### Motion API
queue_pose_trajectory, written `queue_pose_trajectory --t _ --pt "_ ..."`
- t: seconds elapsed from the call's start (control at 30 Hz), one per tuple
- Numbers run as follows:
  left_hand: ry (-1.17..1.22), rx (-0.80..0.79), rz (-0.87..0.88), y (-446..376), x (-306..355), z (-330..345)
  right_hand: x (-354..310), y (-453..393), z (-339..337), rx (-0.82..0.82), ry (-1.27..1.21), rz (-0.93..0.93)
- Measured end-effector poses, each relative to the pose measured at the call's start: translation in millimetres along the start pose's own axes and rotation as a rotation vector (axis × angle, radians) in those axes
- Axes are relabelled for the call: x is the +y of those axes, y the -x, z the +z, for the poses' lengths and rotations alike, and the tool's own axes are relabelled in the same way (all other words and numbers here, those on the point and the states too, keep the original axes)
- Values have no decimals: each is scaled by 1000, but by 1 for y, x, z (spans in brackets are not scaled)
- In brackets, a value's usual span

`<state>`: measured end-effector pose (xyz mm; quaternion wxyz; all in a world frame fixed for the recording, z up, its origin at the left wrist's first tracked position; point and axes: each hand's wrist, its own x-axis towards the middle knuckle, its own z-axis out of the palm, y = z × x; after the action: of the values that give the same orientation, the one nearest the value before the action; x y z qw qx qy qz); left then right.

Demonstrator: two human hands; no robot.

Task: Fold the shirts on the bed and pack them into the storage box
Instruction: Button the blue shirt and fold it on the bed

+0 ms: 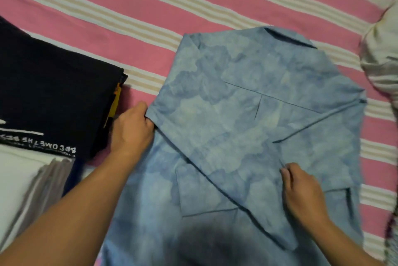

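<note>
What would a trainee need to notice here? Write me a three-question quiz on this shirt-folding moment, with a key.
1. True or false: the blue shirt lies on a striped bedsheet.
2. Which hand grips the shirt's folded side edge? A) left hand B) right hand C) neither
3. Fill in: the folded garment left of the shirt, with white lettering, is ____ in colour.

Key: 1 true; 2 A; 3 black.
</note>
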<state>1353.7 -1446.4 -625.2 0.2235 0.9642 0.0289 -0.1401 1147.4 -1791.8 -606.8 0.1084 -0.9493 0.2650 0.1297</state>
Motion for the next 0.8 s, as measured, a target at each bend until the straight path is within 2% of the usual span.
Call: queue_pose_trajectory --t 0.13,0.27,0.33,0.4,0.47,0.53,0.6,0.67,0.73,0.8 --pt "-113 -21 -79 1 13 -4 13 -2 -11 7 -6 69" --pt "-114 -68 -54 13 15 1 15 0 -14 -117 108 -104" --pt "-251 -58 78 27 15 4 15 -7 -23 -37 141 -188" --pt "-334 43 230 40 14 0 -2 -30 -36 103 41 -266" --pt "-278 120 426 42 21 -1 -45 -70 -42 154 -78 -413" --pt "-268 60 547 35 38 8 -107 -115 -33 129 -74 -624" --pt "-326 -14 497 21 46 29 -177 -157 -11 58 -4 -763" --pt "-392 -29 349 8 38 50 -231 -196 17 -21 103 -771" --pt "-432 14 268 -1 20 69 -258 -227 43 -22 168 -726" --pt "-440 53 271 -7 11 81 -264 -243 58 23 177 -702"
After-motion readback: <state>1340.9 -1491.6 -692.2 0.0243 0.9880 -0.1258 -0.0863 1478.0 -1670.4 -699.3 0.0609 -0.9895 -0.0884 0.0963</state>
